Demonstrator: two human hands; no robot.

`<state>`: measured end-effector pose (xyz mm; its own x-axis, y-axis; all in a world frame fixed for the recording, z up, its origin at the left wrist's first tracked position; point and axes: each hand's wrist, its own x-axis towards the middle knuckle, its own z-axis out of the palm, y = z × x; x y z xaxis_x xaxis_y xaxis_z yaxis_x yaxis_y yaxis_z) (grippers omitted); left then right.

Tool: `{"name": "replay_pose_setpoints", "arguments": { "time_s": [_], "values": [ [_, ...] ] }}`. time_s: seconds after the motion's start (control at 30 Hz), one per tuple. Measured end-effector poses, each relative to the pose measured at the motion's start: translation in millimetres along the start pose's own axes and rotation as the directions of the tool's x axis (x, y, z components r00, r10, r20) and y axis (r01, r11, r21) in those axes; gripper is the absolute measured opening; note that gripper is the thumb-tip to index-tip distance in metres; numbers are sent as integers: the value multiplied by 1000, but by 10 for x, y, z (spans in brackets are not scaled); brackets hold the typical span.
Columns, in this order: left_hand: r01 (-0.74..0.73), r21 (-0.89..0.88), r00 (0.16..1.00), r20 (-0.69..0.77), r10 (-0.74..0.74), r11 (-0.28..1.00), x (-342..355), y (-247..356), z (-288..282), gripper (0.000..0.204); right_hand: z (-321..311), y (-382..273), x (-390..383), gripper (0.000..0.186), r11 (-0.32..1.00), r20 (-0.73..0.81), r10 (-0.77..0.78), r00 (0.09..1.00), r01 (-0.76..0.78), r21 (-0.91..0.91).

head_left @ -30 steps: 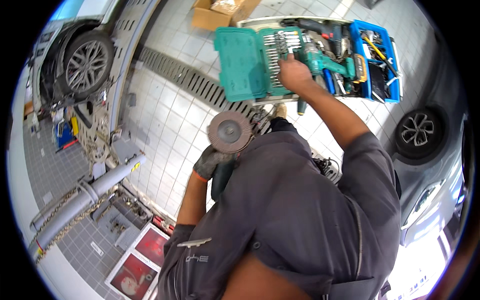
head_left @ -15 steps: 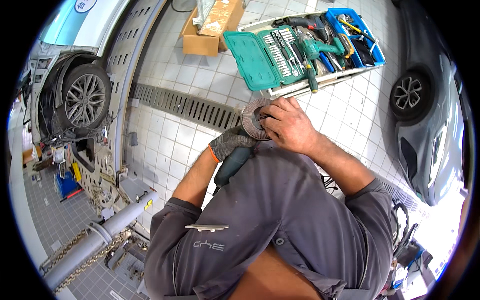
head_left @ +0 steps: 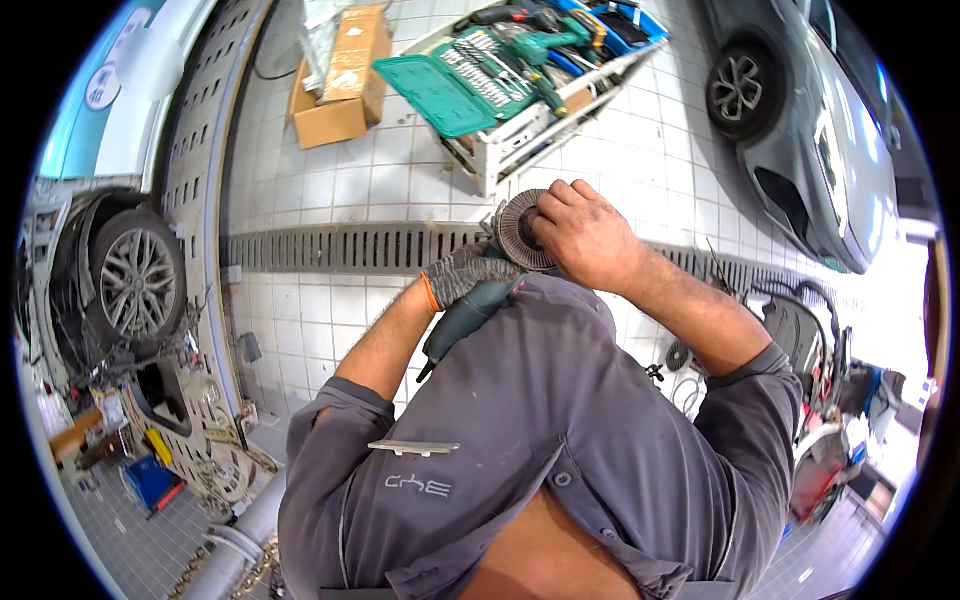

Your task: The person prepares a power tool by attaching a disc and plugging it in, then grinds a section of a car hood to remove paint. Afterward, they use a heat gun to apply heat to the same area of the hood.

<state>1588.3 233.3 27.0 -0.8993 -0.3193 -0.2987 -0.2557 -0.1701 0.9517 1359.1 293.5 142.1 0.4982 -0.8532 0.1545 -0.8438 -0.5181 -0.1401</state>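
Note:
My left hand (head_left: 465,275), in a grey knit glove with an orange cuff, is closed round the front of a dark teal angle grinder (head_left: 470,318). The grinder's body slants down to the left against my grey work shirt. A round brown-grey flap disc (head_left: 517,218) sits at its head, facing up. Bare and with curled fingers, my right hand (head_left: 592,238) grips at the middle of the disc and covers its right part. My fingers hide the disc's hub, so any nut there cannot be made out.
Ahead stands a white cart (head_left: 492,165) carrying a green socket set case (head_left: 440,97), a green power tool (head_left: 550,42) and a blue tray (head_left: 640,40). A cardboard box (head_left: 335,122) lies left of it. A drain grate (head_left: 350,248) crosses the floor. A grey car (head_left: 800,150) is right.
My view has turned, so the cart and box sit farther up and left and the car shows more. Both hands stay at the grinder; my right fingers have shifted slightly over the disc's middle.

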Motion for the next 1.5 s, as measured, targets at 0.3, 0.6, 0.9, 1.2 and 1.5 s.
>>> {"name": "replay_pose_setpoints", "arguments": {
  "time_s": [0.3, 0.6, 0.9, 1.2, 1.5],
  "values": [
    [-192, 182, 973, 163, 163, 964, 566, 13, 812, 23, -234, -92, -1212, 22, 933, -4, 359, 933, -359, -14],
    [201, 65, 939, 271, -211, 978, 1232, 106, 2061, 38, -342, 113, -2812, 16, 882, -47, 472, 881, -470, 46],
    [138, 28, 913, 385, -138, 990, 1765, 203, 3386, 40, -491, 157, -4425, 18, 847, -151, 523, 839, -491, 204],
    [436, -5, 708, 619, -339, 900, 2481, -17, 3972, 48, -649, 42, -5251, 23, 677, -125, 736, 666, -716, 169],
    [515, 32, 625, 670, -401, 857, 2784, 221, 3948, 49, -696, 85, -5292, 14, 579, -114, 815, 568, -806, 120]
  ]
}}
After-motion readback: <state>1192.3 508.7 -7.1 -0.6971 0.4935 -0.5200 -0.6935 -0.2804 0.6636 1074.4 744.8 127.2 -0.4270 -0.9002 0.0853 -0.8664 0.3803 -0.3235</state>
